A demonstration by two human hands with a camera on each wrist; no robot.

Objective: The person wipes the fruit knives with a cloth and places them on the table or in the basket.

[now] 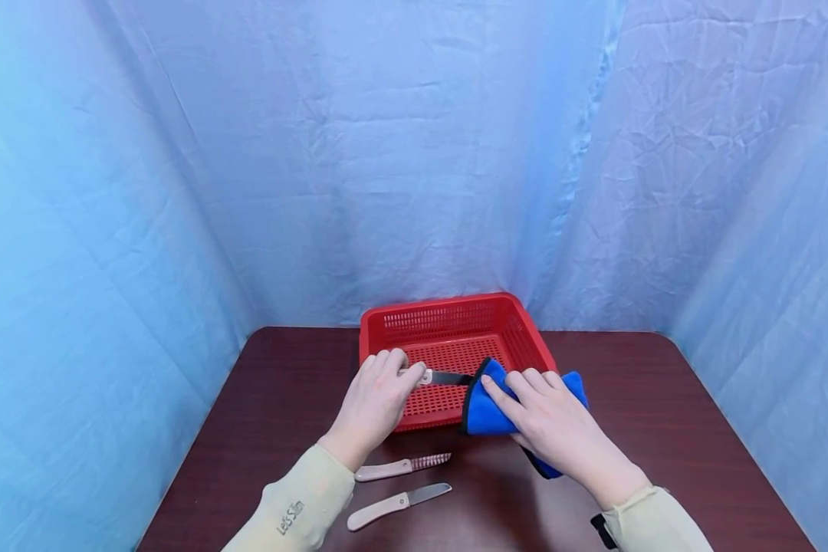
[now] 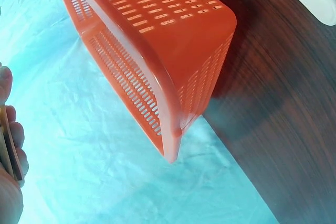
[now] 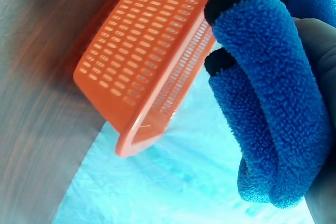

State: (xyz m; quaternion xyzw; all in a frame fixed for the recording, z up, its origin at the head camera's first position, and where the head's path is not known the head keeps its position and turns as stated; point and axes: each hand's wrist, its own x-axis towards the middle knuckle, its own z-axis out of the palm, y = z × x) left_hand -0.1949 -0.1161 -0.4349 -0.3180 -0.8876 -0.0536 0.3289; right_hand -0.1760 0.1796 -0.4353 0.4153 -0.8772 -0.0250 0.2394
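Observation:
My left hand [image 1: 379,391] grips a knife by its pale handle, over the red basket in the head view. Its blade [image 1: 450,378] points right, and the tip end disappears into a folded blue cloth [image 1: 491,410] with black edging. My right hand [image 1: 548,414] holds that cloth around the blade, fingers on top. In the right wrist view the thick folds of the cloth [image 3: 273,98] fill the right side. Only the fingers [image 2: 16,135] of my left hand and part of the handle show at the left wrist view's edge.
The red perforated basket [image 1: 386,314] stands at the back of the dark wooden table [image 1: 283,399]. Two pale-handled knives lie in front of it, an upper knife [image 1: 386,471] and a lower knife [image 1: 386,509], blades pointing right. Light blue curtains [image 1: 414,153] enclose the table.

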